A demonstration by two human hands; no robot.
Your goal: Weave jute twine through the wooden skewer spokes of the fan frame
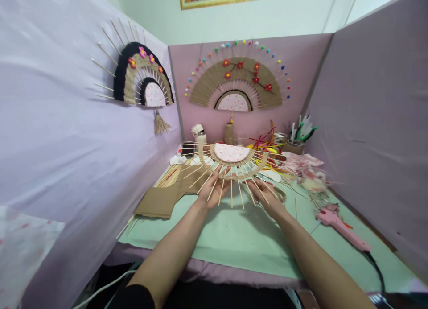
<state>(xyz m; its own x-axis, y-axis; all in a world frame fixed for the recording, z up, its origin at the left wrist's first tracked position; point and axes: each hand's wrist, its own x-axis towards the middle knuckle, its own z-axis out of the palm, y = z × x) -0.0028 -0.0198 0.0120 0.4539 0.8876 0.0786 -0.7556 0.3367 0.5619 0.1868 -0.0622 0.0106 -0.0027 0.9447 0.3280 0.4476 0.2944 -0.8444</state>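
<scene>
A half-round woven stick fan [231, 152] is held up above the table, its flat side away from me. It has a pink-dotted white centre, thin sticks radiating toward me and bands of tan twine woven across them. My left hand [214, 191] is closed on the fan's left part from beneath, the thumb near the outer twine band. My right hand [265, 196] has its fingers curled at the sticks on the right side, partly hidden behind them. Close by that hand lies a loop of twine [281, 195].
Brown cardboard [155, 203] lies at left beside loose sticks [169, 175]. A pink glue gun [344, 228] with a black cord rests at right. Behind stand a white bottle [200, 136], a twine cone [229, 133] and a tool pot [294, 146]. Finished fans [239, 79] hang on the partitions.
</scene>
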